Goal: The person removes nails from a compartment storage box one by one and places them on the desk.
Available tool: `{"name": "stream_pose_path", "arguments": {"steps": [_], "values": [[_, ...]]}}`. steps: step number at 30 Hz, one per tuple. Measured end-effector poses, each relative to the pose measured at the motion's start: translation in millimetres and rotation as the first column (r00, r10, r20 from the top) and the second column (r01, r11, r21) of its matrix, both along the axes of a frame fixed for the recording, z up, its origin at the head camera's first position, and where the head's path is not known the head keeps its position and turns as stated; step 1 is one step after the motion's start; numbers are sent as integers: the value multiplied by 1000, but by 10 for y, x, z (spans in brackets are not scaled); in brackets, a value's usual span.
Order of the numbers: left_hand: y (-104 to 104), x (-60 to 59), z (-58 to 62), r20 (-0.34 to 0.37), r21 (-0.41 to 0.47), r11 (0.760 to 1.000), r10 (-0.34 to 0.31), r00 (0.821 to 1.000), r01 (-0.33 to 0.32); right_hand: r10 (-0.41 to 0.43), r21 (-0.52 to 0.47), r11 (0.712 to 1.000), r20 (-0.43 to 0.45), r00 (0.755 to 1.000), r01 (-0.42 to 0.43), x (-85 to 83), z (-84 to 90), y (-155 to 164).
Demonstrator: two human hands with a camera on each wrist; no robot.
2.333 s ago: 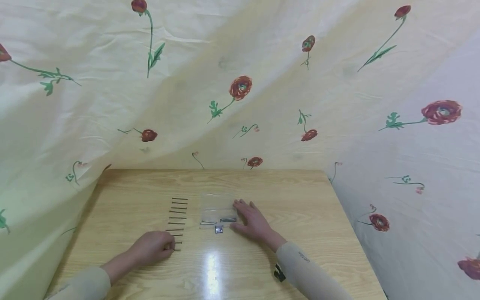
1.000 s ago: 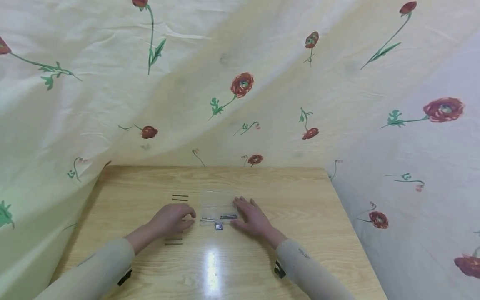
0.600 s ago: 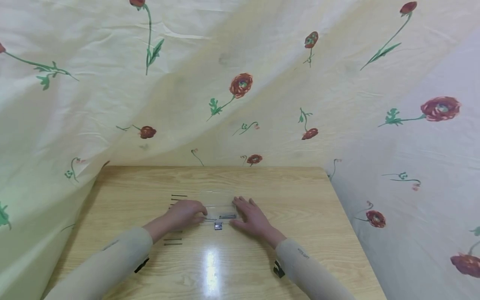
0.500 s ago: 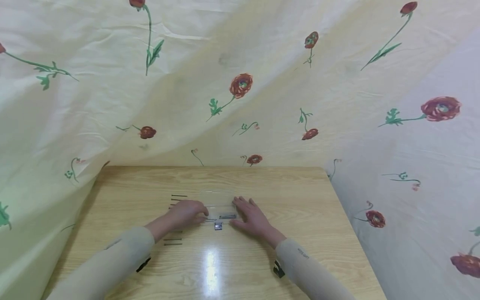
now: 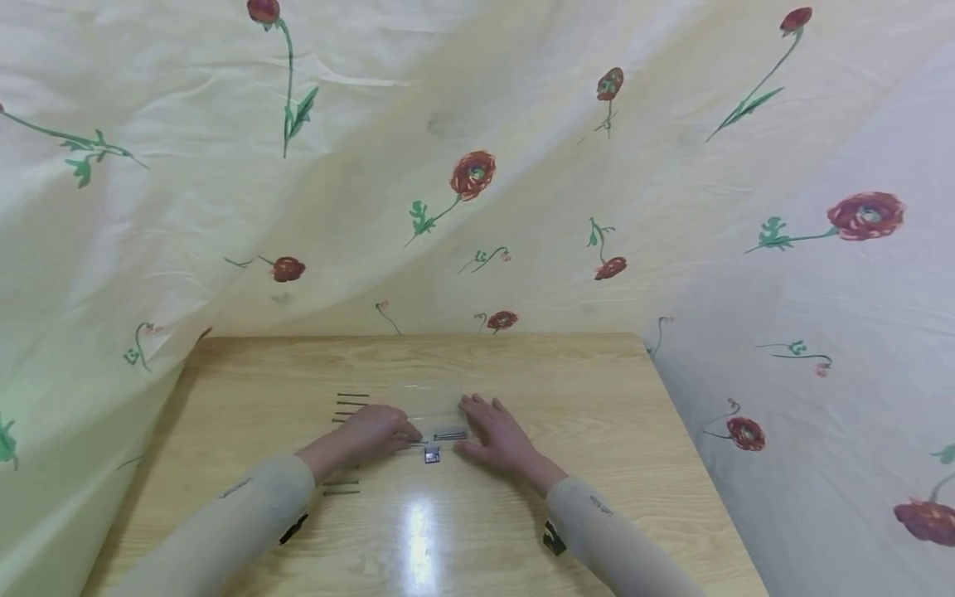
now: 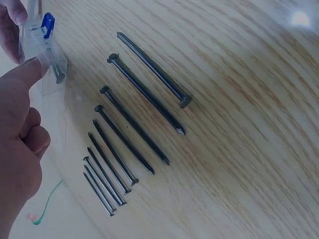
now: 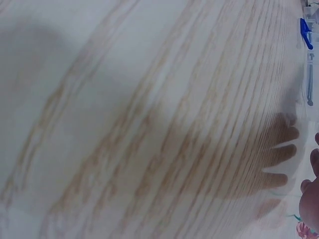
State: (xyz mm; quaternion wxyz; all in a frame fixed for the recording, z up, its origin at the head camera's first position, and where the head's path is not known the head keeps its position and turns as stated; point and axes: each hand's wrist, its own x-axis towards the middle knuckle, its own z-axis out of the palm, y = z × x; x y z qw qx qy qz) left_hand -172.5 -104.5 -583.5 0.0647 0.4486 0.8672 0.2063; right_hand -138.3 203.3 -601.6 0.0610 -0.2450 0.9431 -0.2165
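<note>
A clear plastic box [image 5: 429, 400] with a blue latch [image 6: 48, 25] lies open on the table, lid towards the back. Several nails [image 5: 451, 435] sit in its front right part. My left hand [image 5: 380, 427] reaches over the box's front left part, thumb at the wall and other fingers bent; a nail shows at the fingertips, and I cannot tell whether they pinch it. Fingers spread, my right hand [image 5: 500, 435] rests against the box's right side. Left of the box, several nails [image 6: 146, 93] lie in a row graded by size, partly behind my left arm in the head view.
The wood-grain table [image 5: 582, 390] ends at the back against a cream cloth [image 5: 358, 207] printed with red flowers. The same cloth hangs along both sides. Light glares off the tabletop in front of the box.
My left hand has moved from the near end of the nail row, back and right to the box, shifting slightly further right lately. The right hand has stayed at the box.
</note>
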Motion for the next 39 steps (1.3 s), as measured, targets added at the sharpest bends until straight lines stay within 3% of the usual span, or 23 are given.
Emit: {"name": "stream_pose_path", "arguments": {"steps": [8,17,22,28,36,39], "values": [[56,-24,-60,22,-17,1000,6,1000,-6,7,-11,1000,-2,1000,-7,-2,-17,9],[122,-38,-14,-82,-66,997,-53,995,48,4,-1,1000,-2,1000,-4,-16,9,14],[153,-21,-25,-115,-79,997,-31,993,22,2,-2,1000,7,1000,-2,-11,14,6],[221,14,10,-133,-155,988,-17,991,-4,2,3,1000,5,1000,-2,0,45,14],[268,55,18,-213,-246,969,-57,975,3,2,-1,1000,12,1000,-2,18,61,12],[267,62,5,-207,-250,968,-69,976,16,2,6,1000,11,1000,-2,27,57,10]]}}
